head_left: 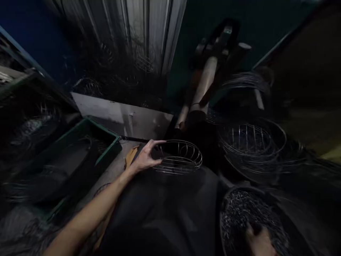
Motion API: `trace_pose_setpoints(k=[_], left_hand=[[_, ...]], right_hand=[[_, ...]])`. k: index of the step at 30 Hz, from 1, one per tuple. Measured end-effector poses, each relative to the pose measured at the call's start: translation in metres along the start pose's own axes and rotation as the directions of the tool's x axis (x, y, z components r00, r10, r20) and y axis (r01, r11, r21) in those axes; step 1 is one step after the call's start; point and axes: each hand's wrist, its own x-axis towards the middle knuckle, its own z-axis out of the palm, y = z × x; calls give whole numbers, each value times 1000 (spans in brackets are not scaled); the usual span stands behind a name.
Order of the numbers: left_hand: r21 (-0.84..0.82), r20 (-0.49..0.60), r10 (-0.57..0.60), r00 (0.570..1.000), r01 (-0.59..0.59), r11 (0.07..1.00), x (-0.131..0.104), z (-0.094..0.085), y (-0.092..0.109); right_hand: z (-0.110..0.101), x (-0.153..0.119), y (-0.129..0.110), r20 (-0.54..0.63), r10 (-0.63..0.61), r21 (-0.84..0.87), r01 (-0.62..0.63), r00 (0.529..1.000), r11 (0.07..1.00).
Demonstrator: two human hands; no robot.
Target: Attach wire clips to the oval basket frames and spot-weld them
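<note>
My left hand (145, 156) is closed on the left rim of a round wire basket (181, 159), thumb and fingers spread along its edge. The basket rests on a dark covering (173, 199) over my lap, with parallel wires across its bottom. At lower right, my right hand (259, 240) reaches into a round tub (223, 213) full of short metal pieces (242, 209). Motion blurs its fingers, so whether it grips any of them does not show.
A green crate (117, 140) stands to the left, holding dark items. More wire baskets (247, 138) are stacked at right, below a wire coil (247, 81). Ahead are a machine with a pale bar (206, 78) and a low light panel (122, 115). The scene is dim.
</note>
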Motion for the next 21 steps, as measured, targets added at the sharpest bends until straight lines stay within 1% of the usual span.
trace_pose_setpoints(k=[2,4,6,7,9,11,13,15,16,17,18,19,21], left_hand=[[24,11,19,1000,-19,1000,3,2,4],[48,29,40,999,-41,998,8,6,7],[76,52,60,997,-64,995,13,9,9],[89,60,67,996,-72,993,15,10,10],[108,69,67,995,-74,991,17,6,13],[122,64,58,996,-66,990,15,-2,17],[135,67,59,996,-67,989,12,-10,18],[154,91,73,993,-86,984,11,-11,15],[167,109,84,991,-101,981,11,-9,13],[182,128,97,987,-119,976,13,-4,11],[198,146,114,983,-142,970,16,1,9],[213,165,135,977,-168,963,19,6,8],[234,195,174,965,-218,947,23,11,7]], right_hand=[[-9,-2,-8,-107,-134,138,148,985,979],[-12,-6,-23,-176,-251,252,290,952,923],[-7,-14,-48,-195,-383,366,429,903,826],[-2,-20,-63,-189,-432,403,471,882,785],[12,-37,-94,-174,-507,442,527,844,726],[22,-57,-122,-147,-568,464,563,810,683],[23,-75,-141,-132,-605,498,580,786,645],[13,-84,-156,-127,-649,555,596,750,580],[6,-84,-164,-126,-688,581,615,715,533],[-2,-83,-173,-125,-741,597,646,660,476],[-9,-80,-184,-126,-800,598,688,587,411],[-15,-77,-196,-130,-856,581,738,500,342],[-24,-76,-225,-149,-933,487,845,328,219]])
